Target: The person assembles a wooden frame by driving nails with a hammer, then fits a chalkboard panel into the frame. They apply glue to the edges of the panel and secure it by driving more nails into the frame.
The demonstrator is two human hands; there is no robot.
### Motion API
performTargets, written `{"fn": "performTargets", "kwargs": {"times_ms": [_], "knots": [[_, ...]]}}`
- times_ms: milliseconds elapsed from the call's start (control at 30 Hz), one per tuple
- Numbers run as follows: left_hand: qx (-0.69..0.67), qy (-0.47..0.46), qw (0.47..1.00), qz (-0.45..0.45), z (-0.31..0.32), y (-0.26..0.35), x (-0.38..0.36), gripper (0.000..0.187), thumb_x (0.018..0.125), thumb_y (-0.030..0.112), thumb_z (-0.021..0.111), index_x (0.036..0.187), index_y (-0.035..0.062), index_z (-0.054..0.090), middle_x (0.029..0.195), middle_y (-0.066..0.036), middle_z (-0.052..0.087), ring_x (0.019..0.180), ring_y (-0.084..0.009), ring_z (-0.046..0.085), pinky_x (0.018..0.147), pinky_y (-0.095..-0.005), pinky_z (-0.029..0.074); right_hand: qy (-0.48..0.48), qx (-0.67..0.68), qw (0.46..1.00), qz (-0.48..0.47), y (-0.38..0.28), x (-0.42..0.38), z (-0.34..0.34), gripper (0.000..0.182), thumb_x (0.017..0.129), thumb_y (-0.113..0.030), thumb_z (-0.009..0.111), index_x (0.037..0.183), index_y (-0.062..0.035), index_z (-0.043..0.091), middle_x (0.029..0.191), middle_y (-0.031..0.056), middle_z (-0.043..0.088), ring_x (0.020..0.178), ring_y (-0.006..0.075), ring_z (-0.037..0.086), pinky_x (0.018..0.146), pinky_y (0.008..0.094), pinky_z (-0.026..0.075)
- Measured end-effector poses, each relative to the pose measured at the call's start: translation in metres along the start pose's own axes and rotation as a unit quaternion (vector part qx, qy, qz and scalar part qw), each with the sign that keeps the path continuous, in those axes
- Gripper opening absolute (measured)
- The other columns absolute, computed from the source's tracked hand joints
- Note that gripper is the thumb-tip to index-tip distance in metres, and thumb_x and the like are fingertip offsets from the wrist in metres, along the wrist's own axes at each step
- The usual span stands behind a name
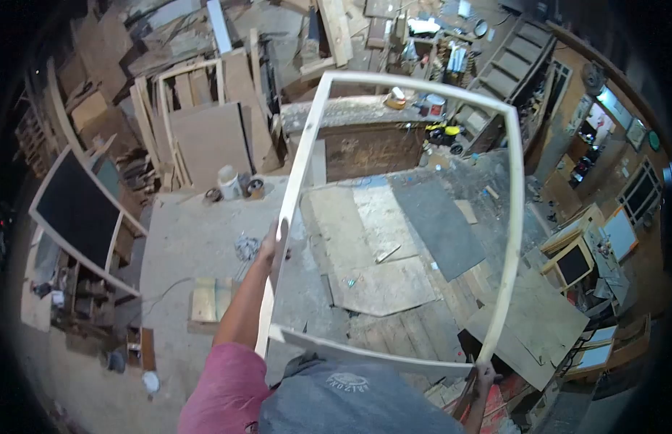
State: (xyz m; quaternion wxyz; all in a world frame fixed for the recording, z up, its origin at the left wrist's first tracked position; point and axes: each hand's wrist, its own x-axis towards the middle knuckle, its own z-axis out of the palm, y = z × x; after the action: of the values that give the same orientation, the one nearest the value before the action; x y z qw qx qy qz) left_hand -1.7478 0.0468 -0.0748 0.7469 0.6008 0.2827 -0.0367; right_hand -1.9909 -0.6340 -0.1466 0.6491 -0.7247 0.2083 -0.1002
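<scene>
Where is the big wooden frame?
In the head view, the wooden frame is just right of centre, with the left hand on its left side and the right hand at its bottom right corner.

I've got a brown panel (208,145) leaning upper L, w/ a white tub (228,179) nearby. Steps (511,64) slope up at upper R; a grey sheet (438,233) lies flat mid-view.

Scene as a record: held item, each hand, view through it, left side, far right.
held: pale wooden frame, open centre
left hand: grips its left rail
right hand: holds its near-right corner
through_frame: grey sheet lying flat; yellow-and-black item, type unclear
left_side: tilted dark panel in a light frame
far_right: steps
</scene>
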Motion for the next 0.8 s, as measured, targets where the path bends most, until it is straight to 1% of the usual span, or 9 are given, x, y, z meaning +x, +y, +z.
{"fn": "performTargets", "kwargs": {"times_ms": [33,67,200,300,367,400,500,700,800], "knots": [[-0.01,-0.019,1.0,0.012,0.002,0.008,-0.005,0.082,0.078,0.079,0.04,0.099,0.0024,0.06,0.06,-0.009,0.056,0.049,-0.0211,0.057,0.048,-0.0337,0.048,0.045,-0.085,0.987,-0.126,0.038,0.024,-0.015,0.025,0.085,-0.028,0.068,0.086,-0.0044,0.061,0.069,-0.0005,0.055,0.054,0.0091,0.049,0.048,0.026,0.039],[-0.021,-0.036,0.999,0.023,0.011,0.021,-0.016,0.084,0.077,0.081,0.037,0.1,0.0031,0.059,0.061,-0.009,0.056,0.05,-0.0214,0.057,0.051,-0.0339,0.049,0.007,-0.001,1.0,-0.017,-0.012,0.006,0.006,0.026,0.085,-0.03,0.068,0.087,-0.0039,0.063,0.071,-0.0002,0.055,0.055,0.0087,0.049,0.048,0.0254,0.038],[-0.051,-0.085,0.989,0.109,0.043,0.076,-0.049,0.09,0.076,0.083,0.036,0.114,0.0026,0.049,0.074,-0.013,0.054,0.061,-0.022,0.057,0.057,-0.0349,0.049,0.077,0.021,0.997,0.01,0.048,0.051,-0.02,0.033,0.085,-0.033,0.068,0.097,-0.0026,0.06,0.07,0.0012,0.056,0.056,0.0111,0.052,0.047,0.0275,0.041],[-0.03,-0.097,0.983,0.154,0.06,0.113,-0.07,0.089,0.076,0.082,0.038,0.117,0.0039,0.049,0.073,-0.011,0.056,0.06,-0.0206,0.057,0.056,-0.0341,0.049,0.065,0.086,0.994,0.015,-0.016,0.037,0.01,0.039,0.084,-0.035,0.069,0.099,-0.0008,0.059,0.073,0.0032,0.056,0.057,0.013,0.053,0.048,0.0295,0.044],[-0.014,-0.083,0.982,0.168,0.069,0.133,-0.081,0.084,0.08,0.078,0.038,0.115,0.0031,0.051,0.072,-0.011,0.056,0.06,-0.0198,0.058,0.057,-0.0331,0.049,0.133,0.095,0.985,0.051,-0.059,0.019,0.036,0.039,0.085,-0.034,0.068,0.1,0.0007,0.058,0.078,0.0057,0.056,0.063,0.0151,0.055,0.052,0.0324,0.048],[0.002,-0.073,0.981,0.18,0.075,0.141,-0.088,0.08,0.083,0.075,0.038,0.114,0.0023,0.052,0.07,-0.01,0.057,0.06,-0.019,0.059,0.058,-0.032,0.049,0.107,0.129,0.985,-0.027,-0.057,0.017,0.038,0.036,0.087,-0.031,0.066,0.103,0.0004,0.057,0.08,0.0071,0.055,0.07,0.0167,0.057,0.058,0.0325,0.048],[-0.002,-0.041,0.969,0.242,0.09,0.157,-0.114,0.07,0.085,0.068,0.046,0.107,0.0012,0.054,0.066,-0.009,0.059,0.056,-0.0175,0.06,0.054,-0.0293,0.05,0.127,0.085,0.988,-0.008,-0.051,0.029,0.029,0.033,0.092,-0.038,0.056,0.088,-0.0052,0.055,0.076,-0.0005,0.042,0.072,0.0123,0.045,0.062,0.0272,0.041],[0.063,0.018,0.949,0.307,0.113,0.172,-0.127,0.06,0.083,0.052,0.063,0.103,-0.0037,0.056,0.066,-0.009,0.058,0.051,-0.0147,0.057,0.05,-0.0269,0.05,0.126,0.081,0.986,-0.069,-0.083,0.045,0.023,0.041,0.094,-0.044,0.049,0.088,-0.0036,0.05,0.077,0.0076,0.052,0.068,0.0165,0.053,0.063,0.0292,0.046],[0.04,0.027,0.946,0.322,0.126,0.176,-0.124,0.053,0.084,0.047,0.065,0.105,-0.0011,0.055,0.065,-0.008,0.056,0.051,-0.0144,0.056,0.047,-0.0272,0.047,0.046,0.196,0.979,-0.021,-0.071,0.085,-0.001,0.04,0.093,-0.044,0.051,0.088,-0.0039,0.048,0.077,0.0085,0.052,0.066,0.0179,0.054,0.062,0.0306,0.046]]}}
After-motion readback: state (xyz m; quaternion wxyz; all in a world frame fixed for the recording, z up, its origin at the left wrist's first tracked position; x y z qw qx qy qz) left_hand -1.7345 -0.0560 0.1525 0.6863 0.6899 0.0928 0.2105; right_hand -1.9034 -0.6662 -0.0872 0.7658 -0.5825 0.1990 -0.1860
